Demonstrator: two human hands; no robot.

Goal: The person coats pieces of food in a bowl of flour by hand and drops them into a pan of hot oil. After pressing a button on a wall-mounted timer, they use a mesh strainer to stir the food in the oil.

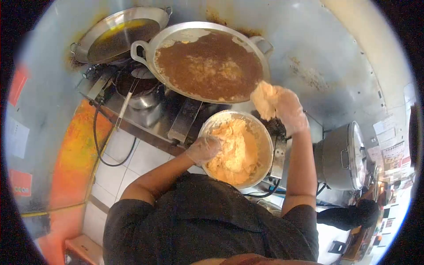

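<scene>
My right hand (291, 114), in a clear plastic glove, is closed on a flour-coated piece of food (266, 99), raised just off the right edge of the large oil pan (153, 62). What lies under the coating I cannot make out. Below it stands a round metal bowl (268, 150) with pale orange, flour-coated food (234, 148) heaped inside. My left hand (204, 150), gloved too, reaches over the bowl's left rim. Its fingers curl against the coated food and are partly hidden. Brown, foamy oil (207, 66) fills the large pan.
A second wide pan of oil (123, 39) sits at the back left. A pot (143, 99) with a long-handled skimmer (126, 104) stands on the stove before it. At the right is a big lidded pot (338, 154). Another person (357, 214) stands at the far right.
</scene>
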